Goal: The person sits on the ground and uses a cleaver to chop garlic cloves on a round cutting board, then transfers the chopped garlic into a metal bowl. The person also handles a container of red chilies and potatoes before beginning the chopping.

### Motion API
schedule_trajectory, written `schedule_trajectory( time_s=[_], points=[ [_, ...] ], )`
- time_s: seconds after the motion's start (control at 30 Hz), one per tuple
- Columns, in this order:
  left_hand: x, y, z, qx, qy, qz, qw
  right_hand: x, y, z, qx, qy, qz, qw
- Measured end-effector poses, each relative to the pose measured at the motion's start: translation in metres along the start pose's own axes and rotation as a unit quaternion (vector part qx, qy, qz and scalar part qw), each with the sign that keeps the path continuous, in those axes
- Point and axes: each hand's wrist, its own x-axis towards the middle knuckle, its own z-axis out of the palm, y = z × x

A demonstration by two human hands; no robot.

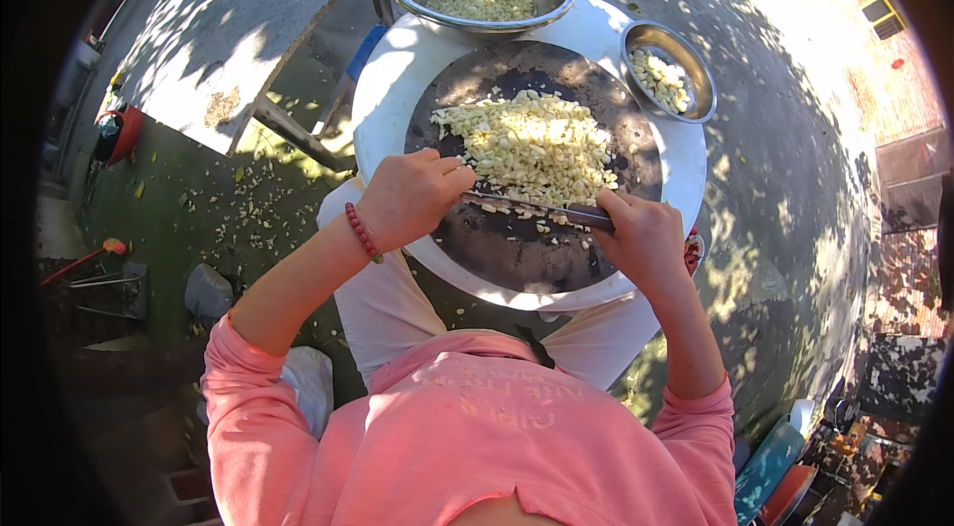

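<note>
My right hand (642, 234) is wrapped around the dark handle of a kitchen knife (589, 217). At the other end, the curled fingers of my left hand (417, 194) hold the knife near the blade's tip. The blade lies nearly level across the near edge of a heap of chopped garlic (536, 142), and little of its face shows. Under the heap is a round dark cutting board (514, 258), with loose bits scattered on its near side. A red bead bracelet (361, 234) circles my left wrist.
The board rests on a round white table (682, 168) close to my knees. A large steel bowl (555, 1) of chopped garlic stands at its far edge. A smaller steel bowl (700, 71) with peeled cloves is at the right. A slab table (246, 56) stands left.
</note>
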Motion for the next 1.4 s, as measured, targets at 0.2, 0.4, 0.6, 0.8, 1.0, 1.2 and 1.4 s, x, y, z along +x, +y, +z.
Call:
schedule_trajectory(
  time_s=[0.2,0.4,0.6,0.8,1.0,1.2,1.4],
  points=[
    [-0.001,0.013,0.016,0.016,-0.010,-0.025,0.999,-0.002,0.012,0.028,0.019,0.003,0.018,1.000],
    [-0.011,0.006,0.013,-0.015,0.017,-0.028,0.999,0.003,-0.003,0.003,-0.008,0.006,-0.011,1.000],
    [-0.005,0.009,0.019,0.013,0.011,-0.043,0.999,0.010,0.014,0.028,0.010,-0.002,-0.001,1.000],
    [-0.011,0.016,0.021,0.051,0.024,-0.048,0.997,0.010,0.015,0.035,0.008,0.012,-0.010,1.000],
    [0.008,0.004,0.008,0.053,0.035,-0.031,0.997,0.021,0.018,-0.002,-0.024,0.031,-0.026,0.999],
    [0.048,-0.021,0.018,0.069,0.076,-0.010,0.995,0.043,0.038,0.010,-0.066,0.106,0.001,0.992],
    [0.027,-0.007,0.029,0.026,0.039,-0.004,0.999,0.014,0.030,0.014,-0.046,0.043,0.021,0.998]
  ],
)
